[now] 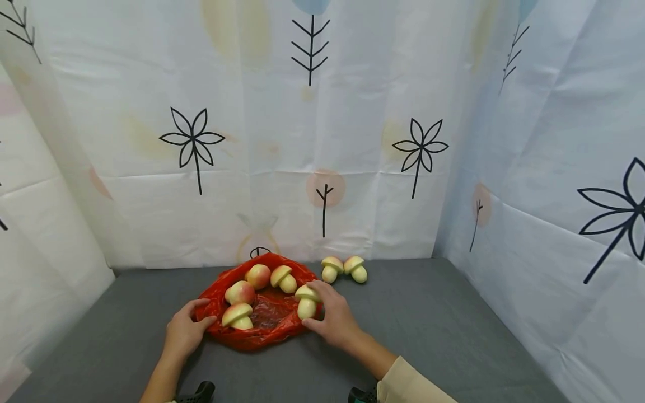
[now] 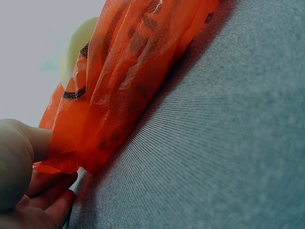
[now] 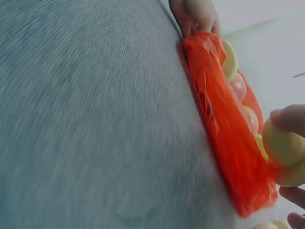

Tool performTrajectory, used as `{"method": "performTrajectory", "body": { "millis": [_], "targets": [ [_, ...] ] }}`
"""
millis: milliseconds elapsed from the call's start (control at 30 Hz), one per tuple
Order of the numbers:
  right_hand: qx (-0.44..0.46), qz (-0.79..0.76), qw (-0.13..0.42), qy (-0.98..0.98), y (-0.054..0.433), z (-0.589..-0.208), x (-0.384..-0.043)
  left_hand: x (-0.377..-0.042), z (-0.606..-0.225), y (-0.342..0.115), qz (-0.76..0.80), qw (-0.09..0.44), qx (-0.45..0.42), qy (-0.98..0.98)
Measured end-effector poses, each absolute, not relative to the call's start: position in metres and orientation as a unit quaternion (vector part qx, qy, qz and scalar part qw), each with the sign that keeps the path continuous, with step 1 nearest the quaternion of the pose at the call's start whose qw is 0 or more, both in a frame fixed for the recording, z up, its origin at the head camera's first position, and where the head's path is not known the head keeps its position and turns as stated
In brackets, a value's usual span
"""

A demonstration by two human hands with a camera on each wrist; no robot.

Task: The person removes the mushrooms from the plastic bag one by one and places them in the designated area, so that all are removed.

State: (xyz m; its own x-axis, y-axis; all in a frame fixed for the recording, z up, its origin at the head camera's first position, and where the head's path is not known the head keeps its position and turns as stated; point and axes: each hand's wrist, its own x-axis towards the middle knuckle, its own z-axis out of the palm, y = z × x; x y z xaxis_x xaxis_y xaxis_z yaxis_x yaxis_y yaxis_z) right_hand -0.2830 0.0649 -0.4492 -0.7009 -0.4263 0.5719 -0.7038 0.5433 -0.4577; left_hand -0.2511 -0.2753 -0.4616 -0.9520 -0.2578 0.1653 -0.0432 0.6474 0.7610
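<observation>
A crumpled red plastic bag (image 1: 254, 339) lies with its mouth spread wide. Inside are several mushroom-shaped pieces (image 1: 238, 317), pale yellow-green with a red blush on the caps. My left hand (image 1: 184, 332) pinches the bag's left edge; the left wrist view shows the thumb (image 2: 42, 143) on the red film and other fingers below it. At the opposite side, my right hand (image 1: 336, 316) holds another mushroom piece (image 1: 307, 307) between thumb and fingers, over the bag's right rim. In the right wrist view this mushroom (image 3: 285, 145) overlaps the bag's end.
Two more mushroom pieces (image 1: 330, 270) stand side by side on the grey cloth-covered table (image 1: 423, 336), behind and right of the bag. White printed curtains (image 1: 353, 112) enclose the back and both sides.
</observation>
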Motion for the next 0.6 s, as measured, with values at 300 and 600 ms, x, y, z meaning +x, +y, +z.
{"method": "performTrajectory", "body": {
  "millis": [300,600],
  "targets": [
    [0.324,0.340,0.196,-0.861,0.095,-0.457,-0.287,-0.252,-0.462,-0.275,-0.417,0.130,0.084,-0.896],
    [0.293,0.329,0.185,-0.878,0.121,-0.460,-0.287,-0.251,-0.463,-0.274,-0.415,0.132,0.087,-0.896]
  ]
}}
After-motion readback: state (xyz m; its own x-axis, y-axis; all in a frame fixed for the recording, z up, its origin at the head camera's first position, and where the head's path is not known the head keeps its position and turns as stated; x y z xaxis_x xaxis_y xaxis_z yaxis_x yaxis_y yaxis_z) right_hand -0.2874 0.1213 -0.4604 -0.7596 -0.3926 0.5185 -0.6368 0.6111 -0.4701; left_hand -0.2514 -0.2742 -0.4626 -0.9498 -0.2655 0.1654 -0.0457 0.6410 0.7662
